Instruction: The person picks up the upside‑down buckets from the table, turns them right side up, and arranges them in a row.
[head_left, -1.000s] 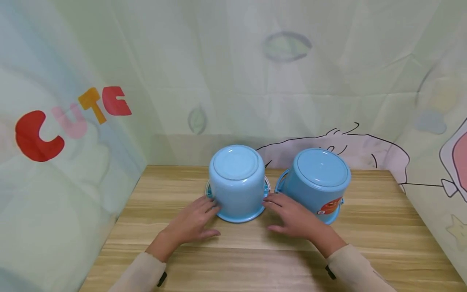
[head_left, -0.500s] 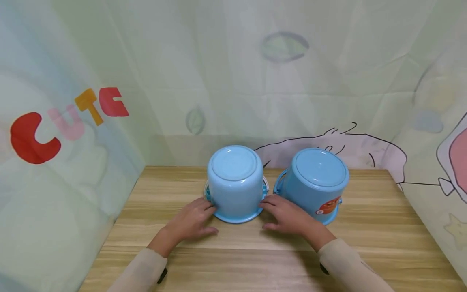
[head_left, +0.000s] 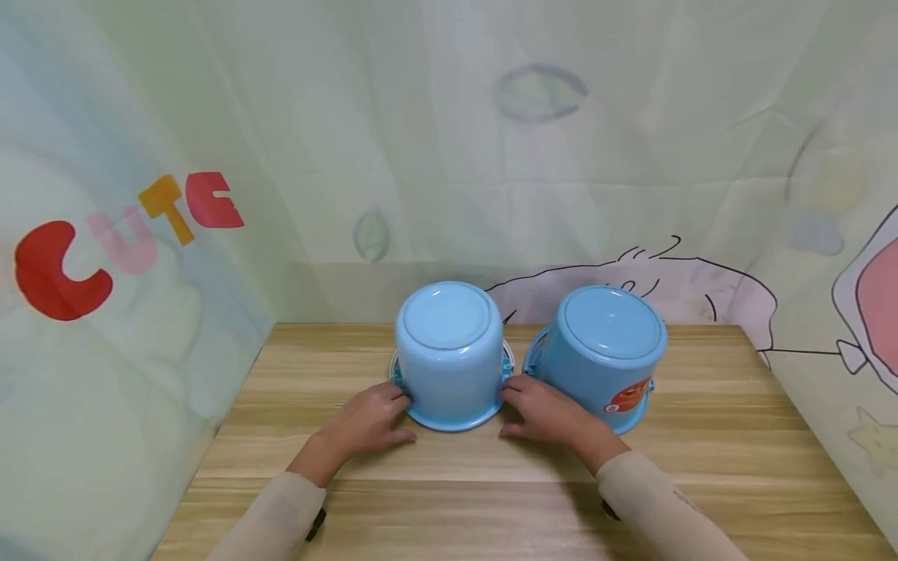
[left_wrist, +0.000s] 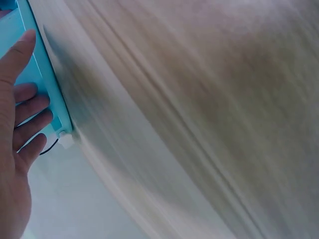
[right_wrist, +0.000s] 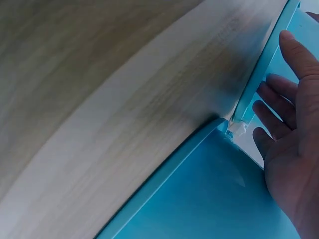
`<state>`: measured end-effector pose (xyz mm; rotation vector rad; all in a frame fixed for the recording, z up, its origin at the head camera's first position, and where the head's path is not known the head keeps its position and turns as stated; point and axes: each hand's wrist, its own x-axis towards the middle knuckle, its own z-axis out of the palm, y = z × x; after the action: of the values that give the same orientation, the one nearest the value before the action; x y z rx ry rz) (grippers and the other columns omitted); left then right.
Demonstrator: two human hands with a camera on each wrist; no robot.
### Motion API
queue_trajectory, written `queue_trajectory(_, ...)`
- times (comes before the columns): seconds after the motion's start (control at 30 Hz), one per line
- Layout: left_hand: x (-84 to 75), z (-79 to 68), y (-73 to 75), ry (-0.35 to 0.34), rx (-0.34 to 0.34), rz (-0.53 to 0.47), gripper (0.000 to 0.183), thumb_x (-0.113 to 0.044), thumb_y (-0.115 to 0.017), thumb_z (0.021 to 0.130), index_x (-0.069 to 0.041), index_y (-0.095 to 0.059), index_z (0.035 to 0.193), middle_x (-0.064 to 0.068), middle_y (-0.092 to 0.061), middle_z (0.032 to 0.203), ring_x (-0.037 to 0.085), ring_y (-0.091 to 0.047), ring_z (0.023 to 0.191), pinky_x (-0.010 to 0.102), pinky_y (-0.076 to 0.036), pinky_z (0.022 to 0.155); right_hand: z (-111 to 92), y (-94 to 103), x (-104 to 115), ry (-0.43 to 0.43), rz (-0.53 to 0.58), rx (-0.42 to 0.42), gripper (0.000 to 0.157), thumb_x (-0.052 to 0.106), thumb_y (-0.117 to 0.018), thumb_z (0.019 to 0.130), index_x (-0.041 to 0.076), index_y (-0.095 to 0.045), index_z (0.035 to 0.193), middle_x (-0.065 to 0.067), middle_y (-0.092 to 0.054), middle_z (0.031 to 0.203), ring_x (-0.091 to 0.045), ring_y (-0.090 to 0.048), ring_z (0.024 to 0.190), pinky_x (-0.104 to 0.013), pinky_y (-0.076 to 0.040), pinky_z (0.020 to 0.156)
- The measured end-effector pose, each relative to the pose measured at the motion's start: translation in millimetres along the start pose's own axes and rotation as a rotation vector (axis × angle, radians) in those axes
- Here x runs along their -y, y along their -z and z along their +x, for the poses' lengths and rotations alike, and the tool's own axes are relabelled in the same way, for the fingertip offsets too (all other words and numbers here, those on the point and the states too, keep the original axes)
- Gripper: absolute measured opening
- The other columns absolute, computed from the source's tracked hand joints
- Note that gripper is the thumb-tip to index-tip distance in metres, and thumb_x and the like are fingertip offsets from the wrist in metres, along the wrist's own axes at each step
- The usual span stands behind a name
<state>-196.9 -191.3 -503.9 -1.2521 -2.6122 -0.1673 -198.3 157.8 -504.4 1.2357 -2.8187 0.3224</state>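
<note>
In the head view a light blue bucket (head_left: 450,351) stands upside down on the table, its handle lying round the back. My left hand (head_left: 368,421) is at its left side, fingertips at the lower rim and thumb apart in front. Opposite it, my right hand (head_left: 543,413) has its fingertips at the right side of the same rim. Both wrist views show loosely bent fingers along the bucket's wall, with the thumbs held away from them. A second blue bucket (head_left: 603,351), also upturned and bearing an orange label, is just beyond my right hand.
A wood-grain table (head_left: 463,499) carries both buckets near its back edge. Printed cloth curtains (head_left: 316,156) enclose it at the back and on both sides, with the word CUTE at the left. Little space separates the two buckets.
The head view has shifted slightly, so the scene sits a little further left. Both thumbs have come a bit nearer to the front of the bucket. Neither bucket has visibly moved on the table.
</note>
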Motion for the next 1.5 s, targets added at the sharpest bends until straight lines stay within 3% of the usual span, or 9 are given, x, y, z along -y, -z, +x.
queue_trajectory(0.5, 7.1, 9.9, -5.4, 0.025, 0.071, -0.109, 0.027, -0.031, -0.086, 0.084, -0.011, -0.068, 0.086, -0.003, -0.061, 0.084, 0.008, -0.053, 0.073, 0.026, -0.053, 0.067, 10, -6.4, -10, 0.056, -0.019, -0.040, 0.024, 0.025, -0.088, 0.083, 0.013, -0.076, 0.100, 0.000, -0.069, 0.099, -0.017, -0.065, 0.093, -0.032, -0.057, 0.086)
queue_trajectory(0.7, 7.9, 11.5, -5.5, 0.038, 0.084, -0.140, 0.028, -0.026, -0.085, 0.085, -0.014, -0.063, 0.072, -0.006, -0.056, 0.075, 0.005, -0.044, 0.067, 0.023, -0.047, 0.061, 15, -9.0, -10, 0.054, 0.010, -0.043, 0.018, 0.020, -0.087, 0.084, 0.013, -0.076, 0.096, 0.000, -0.068, 0.097, -0.015, -0.065, 0.092, -0.029, -0.057, 0.082)
queue_trajectory(1.0, 7.0, 15.3, -4.9, 0.093, 0.110, -0.167, 0.027, -0.029, -0.084, 0.085, -0.016, -0.066, 0.069, -0.008, -0.059, 0.075, 0.004, -0.045, 0.068, 0.022, -0.049, 0.063, 24, -11.1, -12, 0.046, 0.001, -0.037, 0.015, 0.019, -0.087, 0.082, 0.014, -0.077, 0.091, 0.001, -0.070, 0.097, -0.013, -0.067, 0.091, -0.027, -0.058, 0.081)
queue_trajectory(1.5, 6.8, 13.2, -11.0, 0.063, 0.043, -0.133, 0.026, -0.028, -0.083, 0.086, -0.016, -0.064, 0.073, -0.005, -0.059, 0.080, 0.007, -0.048, 0.074, 0.026, -0.052, 0.067, 25, -12.5, -13, 0.053, 0.001, -0.074, 0.017, 0.022, -0.086, 0.083, 0.016, -0.071, 0.079, 0.004, -0.063, 0.087, -0.009, -0.059, 0.081, -0.023, -0.053, 0.071)
